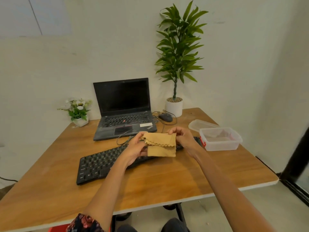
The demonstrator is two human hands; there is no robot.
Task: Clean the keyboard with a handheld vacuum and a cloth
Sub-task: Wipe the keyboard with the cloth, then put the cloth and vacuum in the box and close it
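Note:
A tan cloth (161,144) with a scalloped edge is folded over and held up above the black keyboard (100,163). My left hand (135,150) grips its left side and my right hand (183,138) pinches its upper right corner. The keyboard lies slanted across the middle of the wooden table (150,185), with its right end hidden behind the cloth and my right hand. No handheld vacuum shows in the view.
An open black laptop (123,109) stands behind the keyboard, with a wired mouse (165,117) to its right. A clear plastic box (220,138) and its lid (200,124) sit at the right. A tall potted plant (174,104) and a small flower pot (78,113) stand at the back.

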